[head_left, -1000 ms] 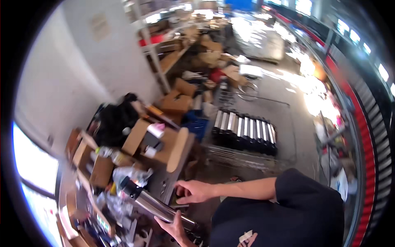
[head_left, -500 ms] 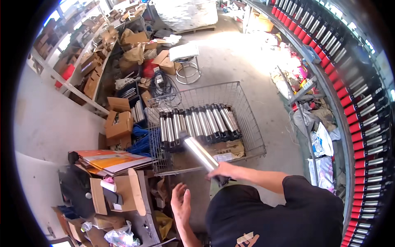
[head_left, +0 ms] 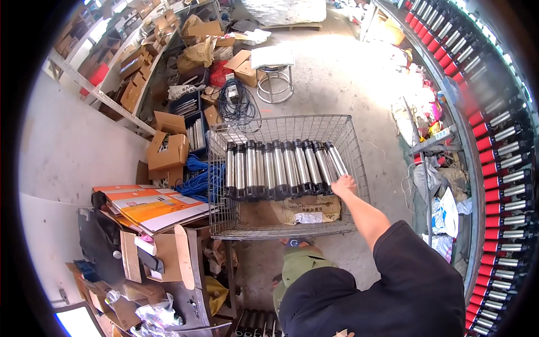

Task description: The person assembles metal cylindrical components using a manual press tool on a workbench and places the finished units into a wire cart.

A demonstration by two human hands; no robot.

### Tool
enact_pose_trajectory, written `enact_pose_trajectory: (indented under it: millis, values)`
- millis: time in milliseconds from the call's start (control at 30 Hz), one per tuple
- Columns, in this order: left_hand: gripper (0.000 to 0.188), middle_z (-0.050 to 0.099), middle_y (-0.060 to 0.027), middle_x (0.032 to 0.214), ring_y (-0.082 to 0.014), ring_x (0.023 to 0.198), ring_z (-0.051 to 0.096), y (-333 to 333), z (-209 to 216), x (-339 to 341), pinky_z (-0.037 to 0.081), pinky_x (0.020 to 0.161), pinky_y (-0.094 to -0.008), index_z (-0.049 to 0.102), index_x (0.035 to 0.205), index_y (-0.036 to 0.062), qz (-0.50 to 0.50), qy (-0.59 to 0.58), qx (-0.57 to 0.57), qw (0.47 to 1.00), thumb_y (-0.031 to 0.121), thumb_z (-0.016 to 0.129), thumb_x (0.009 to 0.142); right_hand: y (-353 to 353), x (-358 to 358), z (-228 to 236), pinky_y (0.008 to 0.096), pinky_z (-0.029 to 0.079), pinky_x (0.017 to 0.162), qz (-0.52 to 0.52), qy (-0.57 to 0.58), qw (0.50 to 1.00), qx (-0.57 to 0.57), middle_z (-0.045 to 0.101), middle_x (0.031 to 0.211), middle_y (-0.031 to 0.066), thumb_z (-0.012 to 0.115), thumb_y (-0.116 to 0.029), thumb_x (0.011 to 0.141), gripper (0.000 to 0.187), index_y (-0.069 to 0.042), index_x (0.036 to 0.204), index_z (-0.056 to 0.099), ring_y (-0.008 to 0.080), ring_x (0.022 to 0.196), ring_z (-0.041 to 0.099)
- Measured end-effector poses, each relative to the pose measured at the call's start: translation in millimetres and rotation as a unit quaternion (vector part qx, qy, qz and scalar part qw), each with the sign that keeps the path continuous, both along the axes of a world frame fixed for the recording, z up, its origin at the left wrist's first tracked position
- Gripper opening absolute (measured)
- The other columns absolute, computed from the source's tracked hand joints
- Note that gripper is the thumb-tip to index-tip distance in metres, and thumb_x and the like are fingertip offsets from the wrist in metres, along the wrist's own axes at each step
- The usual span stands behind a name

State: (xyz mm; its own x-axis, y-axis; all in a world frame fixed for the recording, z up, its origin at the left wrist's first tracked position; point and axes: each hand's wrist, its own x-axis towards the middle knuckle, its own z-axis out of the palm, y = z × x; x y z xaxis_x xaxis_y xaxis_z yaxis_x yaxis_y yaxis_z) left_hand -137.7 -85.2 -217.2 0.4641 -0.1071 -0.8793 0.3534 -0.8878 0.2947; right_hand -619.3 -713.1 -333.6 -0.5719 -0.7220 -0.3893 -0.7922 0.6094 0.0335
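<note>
My right hand reaches into the right side of a wire basket. It is closed on the near end of a silver metal cylinder with black ends. That cylinder lies tilted at the right end of a row, its far end leaning toward the left. Beside it, several similar cylinders lie side by side. A flattened piece of cardboard covers part of the basket's bottom in front of the row. My left hand is out of view.
More black-ended cylinders stand at the lower edge. On the right, a long rack holds many red-and-silver cylinders. At left are a workbench with an opened carton, orange-white cardboard sheets and blue cable. A stool stands beyond the basket.
My right hand has carried the cylinder from over the basket's near edge forward and right, down to the row's right end. My left hand has gone from view. The whole view has shifted slightly.
</note>
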Motion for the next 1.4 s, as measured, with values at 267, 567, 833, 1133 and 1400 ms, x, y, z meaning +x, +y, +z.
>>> enact_pose_trajectory:
  millis: [267, 567, 833, 1133, 1400]
  values:
    - [0.017, 0.064, -0.0091, 0.075, -0.0184, 0.060, 0.057, 18.0, -11.0, -62.2, 0.046, 0.049, -0.0344, 0.066, 0.097, 0.0027, 0.112, -0.005, -0.056, 0.992, 0.019, 0.061, 0.096, 108.3, 246.6, -21.8, 0.0509, 0.051, 0.092, 0.287, -0.262, 0.921, -0.039, 0.063, 0.114, 0.0184, 0.074, -0.035, 0.081, 0.042, -0.008, 0.110, 0.062, 0.0368, 0.111, 0.061]
    - [0.027, 0.064, -0.0114, 0.065, -0.0218, 0.057, 0.061, 210.8, -116.5, -191.0, 0.050, 0.052, -0.0411, 0.065, 0.085, -0.0011, 0.356, -0.122, -0.003, 0.926, 0.026, 0.064, 0.091, 289.5, 400.5, 44.9, 0.0502, 0.045, 0.098, 0.695, -0.305, 0.628, -0.173, 0.058, 0.115, 0.0205, 0.075, -0.023, 0.073, 0.044, -0.002, 0.110, 0.061, 0.0408, 0.113, 0.054]
    - [0.052, 0.069, -0.0265, 0.114, -0.0420, 0.110, 0.066, 282.1, -220.3, -126.3, 0.053, 0.096, -0.0473, 0.069, 0.111, 0.0007, 0.473, -0.067, 0.106, 0.872, 0.044, 0.070, 0.083, 424.4, 509.7, 13.8, 0.0374, 0.051, 0.085, 0.790, -0.223, 0.566, 0.077, 0.062, 0.104, 0.0148, 0.077, -0.024, 0.082, 0.040, -0.001, 0.109, 0.059, 0.0258, 0.091, 0.063]
    - [0.072, 0.053, -0.0200, 0.130, -0.0380, 0.112, 0.062, 375.5, -402.5, 32.0, 0.056, 0.093, -0.0439, 0.045, 0.134, -0.0017, 0.434, -0.104, 0.177, 0.877, 0.033, 0.078, 0.080, 556.7, 641.1, 14.0, 0.0288, 0.048, 0.082, 0.692, -0.267, 0.641, 0.196, 0.060, 0.107, 0.0072, 0.069, -0.015, 0.092, 0.038, -0.003, 0.124, 0.051, 0.0161, 0.092, 0.059]
    - [0.038, 0.073, -0.0128, 0.115, -0.0288, 0.112, 0.069, 387.0, -403.5, 51.5, 0.056, 0.096, -0.0407, 0.077, 0.105, 0.0096, 0.527, 0.051, 0.174, 0.830, 0.038, 0.075, 0.080, 562.0, 670.2, -14.6, 0.0261, 0.035, 0.044, 0.599, -0.261, 0.734, 0.186, 0.045, 0.067, -0.0047, 0.066, -0.024, 0.095, 0.018, -0.014, 0.090, 0.052, 0.0086, 0.050, 0.043]
